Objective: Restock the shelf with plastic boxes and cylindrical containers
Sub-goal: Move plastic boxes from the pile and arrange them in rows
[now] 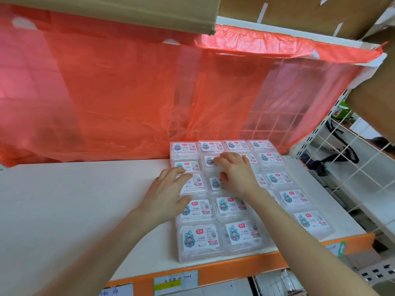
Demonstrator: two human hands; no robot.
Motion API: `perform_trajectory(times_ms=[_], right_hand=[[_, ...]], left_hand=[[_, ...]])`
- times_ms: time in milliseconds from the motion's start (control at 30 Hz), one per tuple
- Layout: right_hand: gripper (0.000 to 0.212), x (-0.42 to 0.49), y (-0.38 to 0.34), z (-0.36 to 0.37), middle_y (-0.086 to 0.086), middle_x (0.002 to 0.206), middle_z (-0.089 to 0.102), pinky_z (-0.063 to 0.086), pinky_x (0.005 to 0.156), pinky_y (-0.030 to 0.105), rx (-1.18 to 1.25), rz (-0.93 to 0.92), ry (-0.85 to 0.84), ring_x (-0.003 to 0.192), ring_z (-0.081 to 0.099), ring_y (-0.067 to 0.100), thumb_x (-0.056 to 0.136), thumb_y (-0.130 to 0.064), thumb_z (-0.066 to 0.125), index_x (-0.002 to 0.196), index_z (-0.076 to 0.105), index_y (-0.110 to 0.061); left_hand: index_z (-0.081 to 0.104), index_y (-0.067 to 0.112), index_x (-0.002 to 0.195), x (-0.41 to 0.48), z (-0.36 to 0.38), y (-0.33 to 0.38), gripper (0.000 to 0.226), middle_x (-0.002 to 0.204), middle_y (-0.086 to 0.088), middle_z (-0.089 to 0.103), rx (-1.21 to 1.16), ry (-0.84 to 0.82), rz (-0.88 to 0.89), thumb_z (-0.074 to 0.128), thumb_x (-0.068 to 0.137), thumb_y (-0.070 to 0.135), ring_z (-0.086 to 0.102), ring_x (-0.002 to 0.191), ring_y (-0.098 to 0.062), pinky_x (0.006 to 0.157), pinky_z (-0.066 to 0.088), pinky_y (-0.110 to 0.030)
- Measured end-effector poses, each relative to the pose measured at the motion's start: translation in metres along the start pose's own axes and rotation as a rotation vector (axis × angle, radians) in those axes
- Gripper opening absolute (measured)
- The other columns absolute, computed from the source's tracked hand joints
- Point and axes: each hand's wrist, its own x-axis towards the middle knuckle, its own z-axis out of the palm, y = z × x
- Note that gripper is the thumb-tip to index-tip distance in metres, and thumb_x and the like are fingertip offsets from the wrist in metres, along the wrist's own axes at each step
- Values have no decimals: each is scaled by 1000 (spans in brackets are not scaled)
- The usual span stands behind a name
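Both hands are on the stock now. The clear plastic boxes (199, 238) lie flat in a tight grid on the right part of the white shelf (85, 199), labels up, running from the orange front edge (235, 268) back to the red plastic sheet (106, 92). My left hand (168, 193) rests on a box in the leftmost column, fingers (178, 171) spread across its lid, thumb toward the near side. My right hand (237, 174) sits just beside it over the middle columns, its fingers (220, 160) spread and lightly bent, tips touching the lids (pressing, not pinching, as far as I can see). Cardboard cartons (106, 11) hang overhead, and a white wire grid (352, 159) closes the right side.
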Motion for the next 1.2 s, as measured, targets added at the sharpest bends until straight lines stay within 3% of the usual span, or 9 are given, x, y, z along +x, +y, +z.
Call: perform_trajectory(times_ms=[400, 933, 1033, 1200], right_hand=[[51, -27, -17, 18, -1, 154, 19, 12, 110, 54, -73, 112, -28, 141, 14, 19, 97, -36, 33, 146, 23, -24], [50, -21, -8, 14, 2, 153, 21, 11, 111, 53, 41, 102, -41, 142, 13, 21, 96, -35, 39, 144, 28, -26], [48, -18, -5, 14, 4, 152, 24, 13, 110, 51, 43, 153, 27, 140, 16, 20, 96, -34, 39, 142, 30, -24], [49, -14, 2, 18, 7, 154, 17, 12, 109, 55, 44, 260, -18, 141, 9, 24, 97, -39, 34, 144, 26, -26]], left_hand=[[38, 24, 139, 3, 0, -4, 54, 145, 3, 31, -8, 9, -2, 55, 88, 31, 20, 134, -15, 106, 20, -26], [34, 23, 141, 4, -1, -6, 56, 147, 1, 28, -37, -6, 1, 54, 89, 32, 19, 135, -15, 107, 20, -25], [33, 24, 142, 5, 0, -7, 57, 147, 1, 28, -37, -8, -5, 54, 89, 33, 18, 135, -15, 107, 19, -25], [34, 24, 141, 11, -1, -8, 54, 146, 0, 27, -27, 33, -22, 53, 91, 32, 16, 135, -17, 109, 16, -28]])
